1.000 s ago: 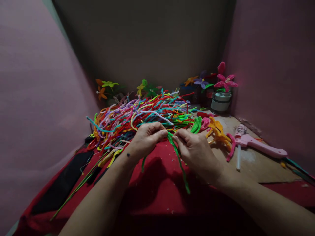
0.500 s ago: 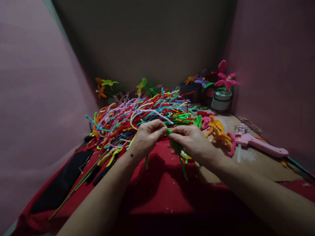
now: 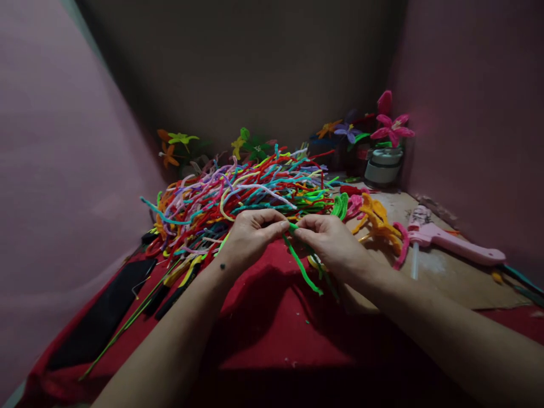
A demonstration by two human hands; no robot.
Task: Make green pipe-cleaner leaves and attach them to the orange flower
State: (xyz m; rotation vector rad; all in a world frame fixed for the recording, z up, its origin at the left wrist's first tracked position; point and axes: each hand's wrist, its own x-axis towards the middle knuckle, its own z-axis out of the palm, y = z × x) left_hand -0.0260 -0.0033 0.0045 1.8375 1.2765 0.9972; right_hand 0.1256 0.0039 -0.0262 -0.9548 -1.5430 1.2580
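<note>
Both my hands meet over the front of the red-covered table, pinching a green pipe cleaner (image 3: 303, 271) between them. My left hand (image 3: 258, 233) holds it between thumb and forefinger. Close beside it, my right hand (image 3: 325, 237) pinches the same green piece, its other fingers curled under. A bright green length dangles below the fingertips, and a darker green end hangs beneath my right hand. Just behind my hands lies a big heap of many-coloured pipe cleaners (image 3: 255, 192). How the green strands join is hidden by my fingers.
A pink glue gun (image 3: 459, 243) rests on a cardboard sheet (image 3: 459, 289) at right, near orange petal loops (image 3: 376, 221). Pliers with yellow-black handles (image 3: 182, 277) and a black flat item (image 3: 102, 311) lie left. Finished pipe-cleaner flowers (image 3: 393, 130) stand at the back.
The bright green length now hangs between my hands, slanting to the right; the strand below my left hand no longer shows. Both hands stay pinched close together. The view has shifted slightly.
</note>
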